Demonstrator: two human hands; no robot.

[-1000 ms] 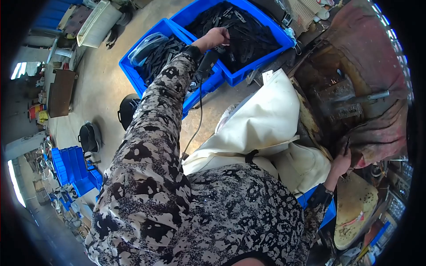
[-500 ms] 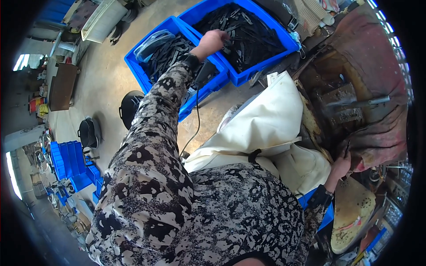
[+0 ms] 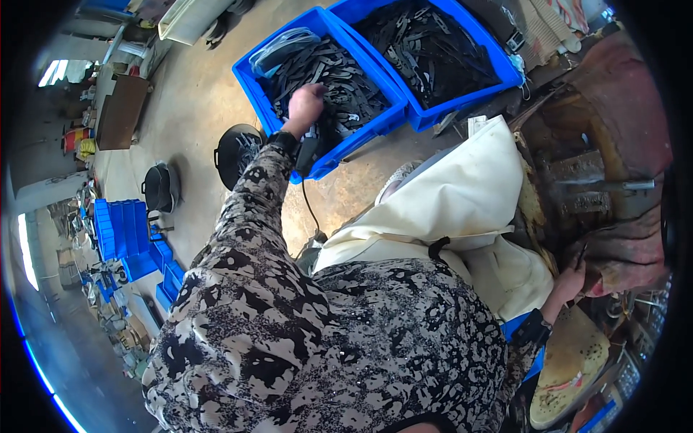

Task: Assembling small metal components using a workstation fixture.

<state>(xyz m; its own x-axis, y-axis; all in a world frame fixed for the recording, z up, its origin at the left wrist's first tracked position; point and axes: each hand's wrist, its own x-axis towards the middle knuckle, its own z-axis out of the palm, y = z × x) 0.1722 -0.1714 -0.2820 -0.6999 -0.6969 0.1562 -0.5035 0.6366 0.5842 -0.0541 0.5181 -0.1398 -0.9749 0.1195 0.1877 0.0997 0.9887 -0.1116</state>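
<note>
My left hand (image 3: pixel 307 107) is over the nearer blue bin (image 3: pixel 390 119), its fingers curled above a heap of dark flat metal pieces (image 3: pixel 336 76). Whether anything is between those fingers is hidden. Off to the right, my right hand (image 3: pixel 567 289) pinches a thin dark strip (image 3: pixel 581 256) that points upward beside a reddish cloth (image 3: pixel 621 249). A second blue bin (image 3: pixel 462 101) sits against the first one's far right side and is filled with similar dark pieces (image 3: pixel 426 50). A clear plastic bag (image 3: pixel 285 47) lies in the nearer bin's back corner.
A cream apron (image 3: pixel 447 198) covers my lap. To the right stands a grimy machine (image 3: pixel 577 180) with a metal rod, draped in red cloth. Black round pans (image 3: pixel 238 155) rest on the floor at left, with blue stacked bins (image 3: pixel 123 227) beyond. A dark cord (image 3: pixel 310 206) hangs by the nearer bin.
My left hand has moved left and toward me, from the border of the farther bin to over the nearer one. The view has shifted slightly; my right hand still holds the strip.
</note>
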